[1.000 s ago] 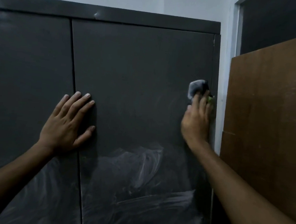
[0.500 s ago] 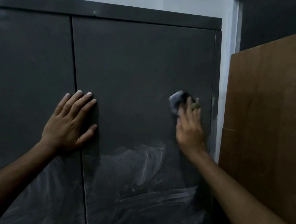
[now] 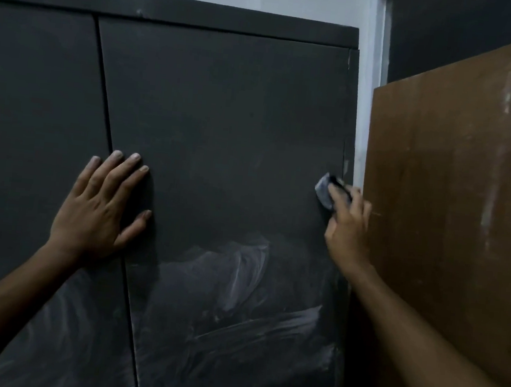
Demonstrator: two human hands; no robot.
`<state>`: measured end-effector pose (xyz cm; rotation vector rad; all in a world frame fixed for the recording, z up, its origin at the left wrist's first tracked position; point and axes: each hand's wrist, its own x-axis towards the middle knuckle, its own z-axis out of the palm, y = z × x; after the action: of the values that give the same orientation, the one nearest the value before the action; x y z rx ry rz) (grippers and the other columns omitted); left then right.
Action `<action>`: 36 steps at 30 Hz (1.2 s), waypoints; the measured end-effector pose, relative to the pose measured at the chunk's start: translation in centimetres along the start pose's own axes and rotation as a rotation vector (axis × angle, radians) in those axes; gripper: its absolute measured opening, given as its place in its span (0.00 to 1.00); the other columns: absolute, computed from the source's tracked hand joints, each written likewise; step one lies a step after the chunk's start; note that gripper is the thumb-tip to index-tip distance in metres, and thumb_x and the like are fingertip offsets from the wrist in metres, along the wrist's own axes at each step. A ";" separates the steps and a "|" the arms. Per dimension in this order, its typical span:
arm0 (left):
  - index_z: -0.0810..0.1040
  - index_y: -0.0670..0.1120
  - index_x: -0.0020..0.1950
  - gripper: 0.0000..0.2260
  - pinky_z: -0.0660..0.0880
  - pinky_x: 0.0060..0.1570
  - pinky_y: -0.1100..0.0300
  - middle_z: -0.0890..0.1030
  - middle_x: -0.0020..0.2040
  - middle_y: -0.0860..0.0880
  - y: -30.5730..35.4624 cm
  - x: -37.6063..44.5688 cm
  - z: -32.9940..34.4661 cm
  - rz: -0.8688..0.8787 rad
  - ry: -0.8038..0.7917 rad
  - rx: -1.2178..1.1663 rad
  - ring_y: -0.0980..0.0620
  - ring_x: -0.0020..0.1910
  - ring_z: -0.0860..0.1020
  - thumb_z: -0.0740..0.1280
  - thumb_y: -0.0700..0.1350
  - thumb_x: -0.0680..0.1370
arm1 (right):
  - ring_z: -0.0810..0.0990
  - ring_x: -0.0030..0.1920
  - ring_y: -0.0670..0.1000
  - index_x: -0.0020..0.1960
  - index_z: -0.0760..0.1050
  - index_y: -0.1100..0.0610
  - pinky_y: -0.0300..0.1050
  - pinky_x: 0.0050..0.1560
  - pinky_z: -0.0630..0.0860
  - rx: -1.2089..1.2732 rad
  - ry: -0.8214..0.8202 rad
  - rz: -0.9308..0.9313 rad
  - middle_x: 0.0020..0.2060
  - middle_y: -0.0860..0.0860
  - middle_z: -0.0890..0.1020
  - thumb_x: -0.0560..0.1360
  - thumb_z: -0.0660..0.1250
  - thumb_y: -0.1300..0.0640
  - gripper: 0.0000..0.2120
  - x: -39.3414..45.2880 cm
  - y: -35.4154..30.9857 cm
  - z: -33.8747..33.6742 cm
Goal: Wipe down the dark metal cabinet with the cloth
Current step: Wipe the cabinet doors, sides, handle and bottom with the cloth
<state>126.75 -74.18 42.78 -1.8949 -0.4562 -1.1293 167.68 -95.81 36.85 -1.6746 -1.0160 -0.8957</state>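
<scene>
The dark metal cabinet (image 3: 223, 121) fills the view, with two doors and a seam running down left of centre. Its lower half carries pale dusty smears. My left hand (image 3: 99, 209) lies flat on the doors across the seam, fingers straight and spread. My right hand (image 3: 348, 224) presses a small grey cloth (image 3: 323, 192) against the right door near its right edge. The fingers cover most of the cloth; only its upper left part shows.
A brown wooden board (image 3: 452, 212) leans upright just right of the cabinet, close to my right hand. A strip of white wall (image 3: 363, 110) shows between them. A dark opening sits at the top right above the board.
My right hand slid the cloth left and down from the door's right edge, then back right to the edge. My left hand stayed flat on the doors.
</scene>
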 end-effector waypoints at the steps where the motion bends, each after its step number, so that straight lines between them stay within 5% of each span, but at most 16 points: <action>1: 0.60 0.42 0.84 0.37 0.51 0.83 0.40 0.59 0.84 0.42 0.0 0.0 0.1 -0.002 0.000 0.000 0.41 0.85 0.54 0.54 0.65 0.82 | 0.67 0.69 0.63 0.76 0.69 0.53 0.56 0.69 0.68 0.004 -0.030 0.029 0.74 0.60 0.67 0.76 0.64 0.71 0.31 -1.8 0.5 -0.1; 5: 0.60 0.42 0.84 0.38 0.49 0.83 0.41 0.59 0.84 0.42 0.1 0.0 0.1 -0.016 -0.008 0.011 0.41 0.85 0.54 0.54 0.65 0.81 | 0.68 0.68 0.62 0.77 0.69 0.54 0.58 0.67 0.72 0.058 -0.133 0.015 0.72 0.61 0.68 0.78 0.64 0.69 0.29 -2.9 1.9 -0.8; 10: 0.68 0.40 0.78 0.36 0.50 0.81 0.36 0.65 0.80 0.39 2.2 0.9 -0.6 -0.140 0.012 0.001 0.37 0.82 0.59 0.57 0.64 0.79 | 0.71 0.63 0.61 0.77 0.69 0.54 0.49 0.62 0.72 0.148 -0.021 -0.028 0.67 0.61 0.71 0.79 0.66 0.66 0.27 5.0 0.6 -1.2; 13: 0.71 0.41 0.72 0.31 0.48 0.80 0.34 0.68 0.74 0.38 6.9 3.0 -1.0 -0.275 0.046 -0.056 0.35 0.78 0.63 0.61 0.60 0.77 | 0.73 0.60 0.59 0.77 0.70 0.54 0.41 0.57 0.69 0.177 -0.081 -0.063 0.63 0.60 0.70 0.78 0.67 0.65 0.27 0.8 2.9 -0.7; 17: 0.75 0.40 0.70 0.28 0.55 0.80 0.35 0.73 0.72 0.37 13.4 6.1 -0.5 -0.086 0.019 -0.126 0.34 0.75 0.68 0.62 0.58 0.78 | 0.76 0.57 0.61 0.74 0.72 0.55 0.41 0.54 0.71 0.196 -0.243 -0.120 0.59 0.61 0.72 0.76 0.70 0.67 0.27 -4.3 7.4 -1.0; 21: 0.73 0.42 0.74 0.29 0.55 0.81 0.38 0.71 0.76 0.39 17.1 8.1 1.7 -0.075 0.013 -0.085 0.36 0.78 0.66 0.61 0.59 0.80 | 0.72 0.52 0.54 0.74 0.73 0.57 0.30 0.52 0.63 0.230 -0.052 -0.080 0.54 0.60 0.72 0.76 0.69 0.68 0.26 4.4 5.6 -1.0; 23: 0.71 0.42 0.77 0.31 0.53 0.81 0.38 0.68 0.79 0.40 17.7 8.1 2.9 -0.106 -0.011 -0.066 0.37 0.81 0.62 0.60 0.61 0.80 | 0.71 0.55 0.53 0.74 0.72 0.56 0.32 0.52 0.65 0.240 -0.046 -0.099 0.55 0.59 0.71 0.77 0.68 0.67 0.26 5.6 4.9 -1.1; 28: 0.63 0.44 0.83 0.35 0.50 0.82 0.38 0.60 0.84 0.41 17.1 7.2 5.2 -0.062 -0.015 0.036 0.40 0.85 0.54 0.57 0.64 0.81 | 0.75 0.55 0.59 0.74 0.73 0.57 0.53 0.47 0.82 0.195 -0.329 -0.407 0.56 0.61 0.73 0.75 0.72 0.66 0.28 -1.6 10.2 -2.1; 33: 0.64 0.44 0.83 0.35 0.51 0.82 0.38 0.60 0.84 0.41 16.9 7.1 5.6 -0.054 0.023 0.065 0.40 0.85 0.54 0.58 0.64 0.81 | 0.73 0.55 0.56 0.76 0.70 0.54 0.41 0.50 0.74 0.252 -0.060 -0.241 0.57 0.58 0.69 0.79 0.67 0.63 0.25 10.3 6.4 -2.0; 36: 0.64 0.44 0.82 0.35 0.52 0.82 0.38 0.61 0.83 0.41 16.9 7.0 5.6 -0.053 0.028 0.063 0.40 0.84 0.55 0.59 0.64 0.81 | 0.72 0.55 0.55 0.76 0.69 0.55 0.40 0.48 0.74 0.231 -0.059 -0.268 0.57 0.58 0.68 0.79 0.66 0.63 0.25 10.1 5.6 -1.8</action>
<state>144.63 -79.89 39.25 -1.8199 -0.5237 -1.1611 176.56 -96.46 44.51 -1.3985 -1.3538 -0.8661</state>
